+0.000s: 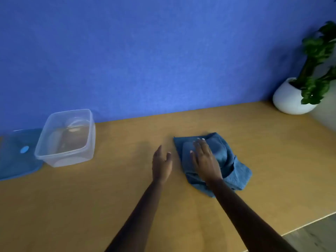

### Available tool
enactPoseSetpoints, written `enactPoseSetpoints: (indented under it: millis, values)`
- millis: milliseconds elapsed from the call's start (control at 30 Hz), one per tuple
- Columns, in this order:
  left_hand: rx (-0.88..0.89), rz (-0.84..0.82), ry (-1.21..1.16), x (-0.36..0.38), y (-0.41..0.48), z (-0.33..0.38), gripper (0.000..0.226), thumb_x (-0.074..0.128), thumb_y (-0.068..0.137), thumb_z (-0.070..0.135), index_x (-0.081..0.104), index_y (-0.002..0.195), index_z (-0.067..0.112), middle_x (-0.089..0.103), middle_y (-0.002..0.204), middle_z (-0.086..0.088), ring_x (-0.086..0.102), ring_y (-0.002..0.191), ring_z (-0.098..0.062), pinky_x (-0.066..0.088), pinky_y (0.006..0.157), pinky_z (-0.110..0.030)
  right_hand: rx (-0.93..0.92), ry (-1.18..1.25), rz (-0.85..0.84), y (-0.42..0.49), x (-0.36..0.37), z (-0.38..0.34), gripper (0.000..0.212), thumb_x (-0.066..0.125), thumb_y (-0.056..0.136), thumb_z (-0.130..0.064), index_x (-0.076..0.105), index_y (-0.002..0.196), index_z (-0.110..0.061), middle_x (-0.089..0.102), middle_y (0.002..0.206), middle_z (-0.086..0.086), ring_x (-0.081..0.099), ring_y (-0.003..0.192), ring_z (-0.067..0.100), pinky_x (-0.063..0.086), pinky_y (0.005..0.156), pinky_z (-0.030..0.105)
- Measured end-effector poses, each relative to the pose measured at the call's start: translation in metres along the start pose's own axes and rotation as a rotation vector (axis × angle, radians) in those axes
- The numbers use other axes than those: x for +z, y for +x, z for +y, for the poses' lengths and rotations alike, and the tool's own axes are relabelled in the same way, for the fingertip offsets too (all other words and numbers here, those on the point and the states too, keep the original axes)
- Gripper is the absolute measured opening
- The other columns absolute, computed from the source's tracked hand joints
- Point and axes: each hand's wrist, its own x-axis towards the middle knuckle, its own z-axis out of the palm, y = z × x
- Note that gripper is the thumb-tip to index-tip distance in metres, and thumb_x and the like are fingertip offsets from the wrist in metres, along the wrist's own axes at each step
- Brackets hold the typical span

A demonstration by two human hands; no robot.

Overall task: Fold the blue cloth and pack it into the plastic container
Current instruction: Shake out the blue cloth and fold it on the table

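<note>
Work surface: a tan, wood-coloured counter (109, 188), smooth, running back to a matte blue wall (145, 60). At the lower right the counter's pale edge gives way to a strip of grey floor (312, 235). In the far right corner of the counter stands a round white pot (287, 100) holding a green leafy plant (316, 66). At the far left, close to the wall, sits the clear plastic container (69, 160), upright, uncovered and with nothing inside. A blue lid (14, 160) with a paler round spot lies flat just beside it on its left, and the container's left edge overlaps it in this view. The blue cloth (238, 171) lies on the counter right of centre, well apart from the container. It is gathered into an uneven, partly folded bundle with several overlapping layers and a loose corner toward the near right. The right hand (205, 159) lies palm down on top of the cloth, fingers straight and slightly spread, pressing it flat without gripping. The left hand (161, 164) is just left of the cloth, clear of its edge, turned edge-on with fingers relaxed and holding nothing. Whether it touches the counter cannot be determined. Both forearms are bare.
</note>
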Motion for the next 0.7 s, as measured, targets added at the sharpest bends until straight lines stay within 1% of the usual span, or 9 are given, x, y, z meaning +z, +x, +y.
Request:
enactPoseSetpoints:
  millis: [167,233,333,400,533,600,633,667,700]
  values:
    - [-0.145,-0.221,-0.222,0.028,0.001,0.024,0.060,0.043,0.097,0.027,0.016,0.149,0.013,0.032,0.153,-0.009,0.036,0.137,-0.025,0.034,0.100,-0.026,0.329,-0.035,0.012,0.004,-0.020,0.042,0.057,0.040,0.097,-0.032,0.026,0.143,0.000,0.025,0.153,0.021,0.014,0.145,0.032,0.016,0.118,0.046]
    - [-0.188,-0.290,-0.250,0.036,0.000,0.027,0.062,0.045,0.096,0.027,0.016,0.149,0.011,0.032,0.153,-0.009,0.036,0.137,-0.025,0.035,0.105,-0.030,0.470,0.001,-0.019,0.004,-0.022,0.055,0.065,0.038,0.096,-0.040,0.020,0.144,0.000,0.022,0.154,0.021,0.013,0.145,0.033,0.014,0.118,0.049]
    - [-0.231,-0.340,-0.264,0.042,0.000,0.030,0.060,0.046,0.095,0.028,0.022,0.146,0.008,0.034,0.152,-0.012,0.036,0.138,-0.026,0.034,0.114,-0.040,0.703,0.156,-0.087,0.006,-0.024,0.070,0.071,0.038,0.093,-0.050,0.027,0.141,0.002,0.033,0.148,0.022,0.026,0.140,0.035,0.022,0.115,0.053]
    - [-0.253,-0.361,-0.262,0.043,-0.001,0.031,0.062,0.046,0.095,0.029,0.020,0.147,0.007,0.029,0.154,-0.011,0.033,0.140,-0.026,0.031,0.116,-0.038,0.776,0.244,-0.105,0.007,-0.022,0.074,0.068,0.040,0.091,-0.051,0.039,0.133,0.002,0.044,0.139,0.023,0.039,0.131,0.037,0.032,0.109,0.053]
    - [-0.288,-0.381,-0.267,0.042,-0.001,0.030,0.059,0.044,0.096,0.029,0.023,0.146,0.008,0.032,0.152,-0.009,0.036,0.137,-0.024,0.035,0.101,-0.029,0.769,0.305,-0.099,0.009,-0.020,0.072,0.048,0.049,0.091,-0.037,0.053,0.117,0.004,0.060,0.119,0.022,0.055,0.110,0.037,0.046,0.083,0.038]
    - [-0.306,-0.377,-0.300,0.042,0.001,0.027,0.043,0.045,0.094,0.027,0.043,0.131,0.006,0.050,0.135,-0.011,0.051,0.120,-0.024,0.040,0.088,-0.029,0.758,0.298,-0.083,0.011,-0.020,0.072,0.036,0.050,0.092,-0.026,0.056,0.110,0.005,0.063,0.109,0.022,0.058,0.102,0.036,0.040,0.071,0.032]
    - [-0.309,-0.375,-0.319,0.041,0.003,0.025,0.028,0.046,0.094,0.026,0.053,0.114,0.008,0.056,0.120,-0.010,0.056,0.106,-0.021,0.041,0.082,-0.028,0.747,0.301,-0.066,0.012,-0.021,0.073,0.031,0.049,0.091,-0.021,0.058,0.106,0.005,0.064,0.103,0.022,0.058,0.095,0.036,0.038,0.068,0.031]
    - [-0.302,-0.363,-0.336,0.040,0.003,0.025,0.014,0.046,0.094,0.025,0.054,0.092,0.013,0.056,0.103,-0.008,0.056,0.092,-0.017,0.041,0.077,-0.027,0.730,0.312,-0.045,0.014,-0.023,0.072,0.027,0.049,0.091,-0.018,0.059,0.102,0.005,0.063,0.094,0.021,0.058,0.087,0.034,0.036,0.065,0.030]
    - [-0.300,-0.354,-0.345,0.039,0.004,0.024,0.018,0.046,0.094,0.024,0.049,0.077,0.018,0.053,0.093,-0.005,0.052,0.084,-0.014,0.040,0.075,-0.027,0.706,0.334,-0.024,0.016,-0.026,0.071,0.023,0.049,0.090,-0.015,0.061,0.097,0.004,0.060,0.086,0.018,0.055,0.080,0.031,0.035,0.063,0.030]
